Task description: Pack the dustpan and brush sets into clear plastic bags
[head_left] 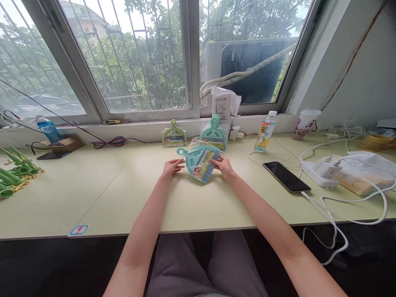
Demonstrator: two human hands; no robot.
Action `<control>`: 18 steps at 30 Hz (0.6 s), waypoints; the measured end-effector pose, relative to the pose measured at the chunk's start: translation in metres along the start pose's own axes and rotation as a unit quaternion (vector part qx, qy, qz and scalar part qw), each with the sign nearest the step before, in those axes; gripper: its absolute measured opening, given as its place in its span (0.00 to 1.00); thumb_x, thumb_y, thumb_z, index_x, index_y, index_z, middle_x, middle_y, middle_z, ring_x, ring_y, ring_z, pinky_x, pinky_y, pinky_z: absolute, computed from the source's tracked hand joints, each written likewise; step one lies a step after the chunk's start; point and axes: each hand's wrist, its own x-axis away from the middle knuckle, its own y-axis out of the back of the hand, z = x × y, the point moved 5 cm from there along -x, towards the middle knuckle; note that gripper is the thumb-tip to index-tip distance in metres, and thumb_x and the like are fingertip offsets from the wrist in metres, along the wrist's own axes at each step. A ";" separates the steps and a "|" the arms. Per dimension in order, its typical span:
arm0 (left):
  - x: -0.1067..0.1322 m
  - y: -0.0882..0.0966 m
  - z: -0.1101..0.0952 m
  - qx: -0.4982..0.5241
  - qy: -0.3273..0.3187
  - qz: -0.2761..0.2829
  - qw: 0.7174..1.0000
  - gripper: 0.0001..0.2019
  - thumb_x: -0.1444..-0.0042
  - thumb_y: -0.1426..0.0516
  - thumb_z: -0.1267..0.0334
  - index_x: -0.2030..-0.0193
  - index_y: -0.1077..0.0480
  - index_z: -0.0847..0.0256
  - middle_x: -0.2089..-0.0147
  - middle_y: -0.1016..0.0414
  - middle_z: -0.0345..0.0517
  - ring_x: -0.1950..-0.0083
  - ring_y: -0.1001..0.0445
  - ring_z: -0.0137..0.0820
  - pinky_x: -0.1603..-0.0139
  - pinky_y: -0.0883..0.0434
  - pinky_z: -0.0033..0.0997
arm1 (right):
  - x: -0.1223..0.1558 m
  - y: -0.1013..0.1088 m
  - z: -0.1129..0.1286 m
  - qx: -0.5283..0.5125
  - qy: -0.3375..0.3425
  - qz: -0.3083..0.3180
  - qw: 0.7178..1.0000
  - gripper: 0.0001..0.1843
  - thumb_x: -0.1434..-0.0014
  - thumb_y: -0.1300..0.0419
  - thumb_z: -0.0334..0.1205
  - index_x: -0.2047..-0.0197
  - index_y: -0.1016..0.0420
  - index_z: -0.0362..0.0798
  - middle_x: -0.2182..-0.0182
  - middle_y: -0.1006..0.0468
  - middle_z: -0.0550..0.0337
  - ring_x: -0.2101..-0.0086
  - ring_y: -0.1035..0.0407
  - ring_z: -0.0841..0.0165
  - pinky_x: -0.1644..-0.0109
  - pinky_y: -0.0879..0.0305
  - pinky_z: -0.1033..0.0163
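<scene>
A teal mini dustpan and brush set [198, 163] in clear plastic wrap, with a printed card, is tilted above the table in front of me. My right hand [225, 166] grips its right edge, fingers over the card side. My left hand [173, 167] is beside its left edge below the handle loop, fingers apart and holding nothing. Behind stand more wrapped dustpan sets: a green one [173, 135] at left and several teal ones [213, 134] at right, leaning by the window sill.
On the right are a drink bottle [265, 132], a phone [286, 176], a power strip [321, 173] with white cables and a plastic cup [305, 123]. Green plastic parts [18, 171] lie at far left, with a blue bottle [49, 130] behind. The table's front edge [201, 229] is near my lap.
</scene>
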 end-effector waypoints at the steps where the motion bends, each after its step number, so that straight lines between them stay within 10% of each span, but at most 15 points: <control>1: 0.000 0.002 0.000 0.002 0.001 -0.011 1.000 0.21 0.60 0.32 0.49 0.60 0.22 0.58 0.48 0.23 0.53 0.56 0.21 0.37 0.60 0.29 0.30 | 0.000 -0.001 0.000 0.000 0.002 0.005 1.000 0.18 0.55 0.28 0.34 0.60 0.25 0.46 0.63 0.19 0.55 0.64 0.23 0.65 0.52 0.24 0.53; 6: 0.001 0.010 -0.003 -0.010 -0.022 -0.074 0.997 0.20 0.59 0.33 0.48 0.63 0.23 0.60 0.52 0.21 0.54 0.62 0.21 0.35 0.61 0.29 0.31 | 0.003 -0.007 0.003 0.008 0.015 0.026 1.000 0.20 0.57 0.26 0.37 0.60 0.24 0.46 0.63 0.18 0.55 0.64 0.23 0.64 0.52 0.24 0.52; 12: 0.005 -0.002 -0.012 -0.045 -0.055 0.018 0.997 0.28 0.57 0.36 0.41 0.54 0.26 0.58 0.52 0.21 0.55 0.63 0.21 0.36 0.65 0.29 0.30 | 0.002 0.003 0.006 -0.002 0.016 -0.010 1.000 0.18 0.55 0.27 0.37 0.60 0.24 0.47 0.62 0.18 0.55 0.63 0.23 0.64 0.52 0.24 0.53; 18: -0.002 0.010 -0.005 -0.068 -0.051 -0.091 0.992 0.18 0.59 0.34 0.48 0.67 0.25 0.60 0.63 0.19 0.53 0.72 0.24 0.32 0.72 0.35 0.28 | 0.002 -0.002 0.007 0.005 -0.003 0.016 1.000 0.16 0.56 0.27 0.35 0.63 0.23 0.46 0.64 0.18 0.54 0.64 0.23 0.64 0.54 0.23 0.53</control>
